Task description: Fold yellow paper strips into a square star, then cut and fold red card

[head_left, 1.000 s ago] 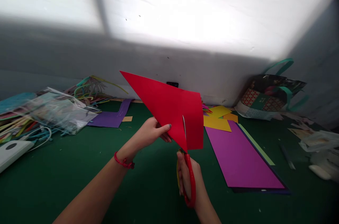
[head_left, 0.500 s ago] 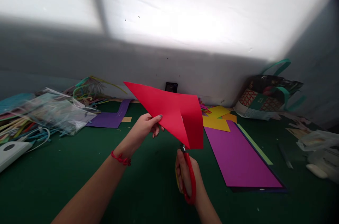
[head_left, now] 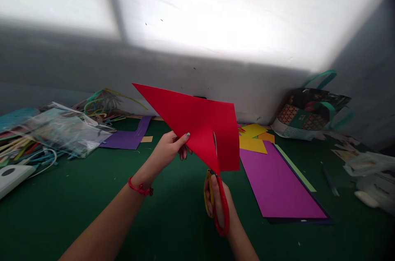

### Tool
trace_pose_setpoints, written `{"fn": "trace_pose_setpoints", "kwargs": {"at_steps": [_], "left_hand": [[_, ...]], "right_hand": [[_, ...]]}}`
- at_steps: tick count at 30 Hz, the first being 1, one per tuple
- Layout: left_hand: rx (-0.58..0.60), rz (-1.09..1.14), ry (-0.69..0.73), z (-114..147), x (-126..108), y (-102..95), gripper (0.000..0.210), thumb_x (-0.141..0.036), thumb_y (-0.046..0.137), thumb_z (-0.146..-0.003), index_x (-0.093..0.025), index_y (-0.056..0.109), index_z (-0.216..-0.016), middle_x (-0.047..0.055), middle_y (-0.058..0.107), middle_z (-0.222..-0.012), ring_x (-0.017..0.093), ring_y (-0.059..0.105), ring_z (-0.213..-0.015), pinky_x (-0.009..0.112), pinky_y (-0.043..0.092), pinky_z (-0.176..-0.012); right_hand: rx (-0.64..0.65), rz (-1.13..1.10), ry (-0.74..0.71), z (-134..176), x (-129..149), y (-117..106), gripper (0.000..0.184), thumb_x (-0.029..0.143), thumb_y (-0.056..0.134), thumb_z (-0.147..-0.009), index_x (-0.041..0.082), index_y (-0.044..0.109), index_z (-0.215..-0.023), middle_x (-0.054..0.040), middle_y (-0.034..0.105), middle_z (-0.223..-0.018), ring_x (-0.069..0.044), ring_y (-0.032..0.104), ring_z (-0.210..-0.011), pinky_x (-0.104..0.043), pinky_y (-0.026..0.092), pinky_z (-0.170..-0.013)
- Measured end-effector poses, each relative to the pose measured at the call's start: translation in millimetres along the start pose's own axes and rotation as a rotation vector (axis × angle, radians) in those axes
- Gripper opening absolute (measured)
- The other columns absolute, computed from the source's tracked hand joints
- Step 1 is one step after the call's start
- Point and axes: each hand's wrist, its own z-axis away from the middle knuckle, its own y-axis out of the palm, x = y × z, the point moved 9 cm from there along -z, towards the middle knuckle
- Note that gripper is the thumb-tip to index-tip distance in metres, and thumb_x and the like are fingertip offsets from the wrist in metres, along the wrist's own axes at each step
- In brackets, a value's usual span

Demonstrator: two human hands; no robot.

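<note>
A sheet of red paper point(head_left: 188, 117) is held up above the table, its pointed corner toward the upper left. My left hand point(head_left: 174, 146) pinches its lower left edge between thumb and fingers. My right hand point(head_left: 220, 199) is closed around a pair of scissors point(head_left: 226, 215) with one red and one yellow handle. The scissors meet the sheet's lower edge, and a slit runs upward from there. Most of the blades are hidden by the paper. Right of the slit, a flap of the sheet hangs down.
Purple sheets point(head_left: 284, 187) lie at right, yellow paper pieces point(head_left: 253, 144) behind them. A gift bag point(head_left: 304, 115) stands at the back right. A clear plastic bag point(head_left: 83, 129) and pipe cleaners point(head_left: 101, 105) lie left, near a white device point(head_left: 14, 176). Cut purple paper point(head_left: 126, 139) lies at back left.
The red paper has risen and shifted, its left tip moving up and left. It now covers most of the black phone-like object at the back. The slit gapes more clearly.
</note>
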Motion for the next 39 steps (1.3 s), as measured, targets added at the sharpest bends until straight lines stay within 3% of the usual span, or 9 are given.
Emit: {"fn": "trace_pose_setpoints", "kwargs": {"at_steps": [9,16,20,27,32,36,39], "left_hand": [[-0.016,-0.058,0.029,0.2,-1.2,-0.9,0.031,-0.035,0.046,-0.084,-0.016,0.047,-0.06,-0.002,0.052,-0.044,0.01,0.05,-0.038,0.021,0.041,-0.041],[-0.15,-0.211,0.111,3.9,-11.5,-14.0,0.032,-0.035,0.046,-0.085,-0.017,0.048,-0.059,-0.002,0.051,-0.045,0.011,0.052,-0.042,0.021,0.041,-0.044],[-0.106,-0.227,0.127,6.2,-16.3,-12.5,0.034,-0.035,0.046,-0.085,-0.016,0.048,-0.056,-0.001,0.051,-0.045,0.011,0.052,-0.042,0.021,0.041,-0.044],[0.102,0.029,-0.003,3.1,-1.0,0.6,0.029,-0.035,0.049,-0.083,-0.014,0.053,-0.063,0.001,0.058,-0.051,0.01,0.052,-0.039,0.022,0.042,-0.041],[0.091,0.132,-0.075,3.3,4.1,-0.5,0.027,-0.034,0.051,-0.081,-0.013,0.053,-0.065,0.001,0.058,-0.051,0.011,0.053,-0.04,0.021,0.042,-0.04],[0.063,0.201,-0.11,4.9,5.3,-0.8,0.022,-0.033,0.053,-0.081,-0.014,0.052,-0.068,0.0,0.057,-0.053,0.01,0.053,-0.04,0.021,0.042,-0.04],[0.073,0.156,-0.111,6.7,2.8,1.7,0.022,-0.034,0.052,-0.081,-0.015,0.052,-0.07,0.0,0.059,-0.053,0.011,0.054,-0.041,0.022,0.044,-0.04]], "right_hand": [[0.027,-0.02,-0.05,0.6,6.9,2.8,0.046,0.061,0.036,-0.08,0.018,0.047,-0.071,0.0054,0.039,-0.053,-0.004,0.031,-0.033,-0.018,0.027,-0.032],[0.052,0.003,0.012,1.5,3.0,4.4,0.045,0.061,0.038,-0.08,0.019,0.044,-0.067,0.0074,0.035,-0.047,-0.004,0.03,-0.031,-0.017,0.028,-0.03],[0.057,-0.002,0.013,1.7,3.1,5.0,0.044,0.06,0.039,-0.08,0.019,0.043,-0.065,0.0077,0.035,-0.045,-0.004,0.029,-0.03,-0.017,0.028,-0.029],[0.145,-0.033,-0.062,3.9,11.9,6.3,0.04,0.054,0.038,-0.084,0.018,0.045,-0.069,0.008,0.034,-0.044,-0.005,0.031,-0.033,-0.018,0.03,-0.034],[0.225,0.058,-0.161,2.3,16.0,6.3,0.038,0.055,0.052,-0.075,0.018,0.047,-0.081,0.0076,0.038,-0.05,-0.006,0.034,-0.037,-0.019,0.031,-0.036],[0.216,0.096,-0.093,-1.3,9.2,5.4,0.035,0.044,0.065,-0.069,0.019,0.048,-0.087,0.0069,0.041,-0.056,-0.007,0.037,-0.042,-0.02,0.033,-0.038],[0.145,0.07,-0.052,-3.0,8.9,2.6,0.034,0.044,0.063,-0.071,0.019,0.051,-0.09,0.0066,0.042,-0.052,-0.008,0.039,-0.039,-0.022,0.034,-0.038]]}}
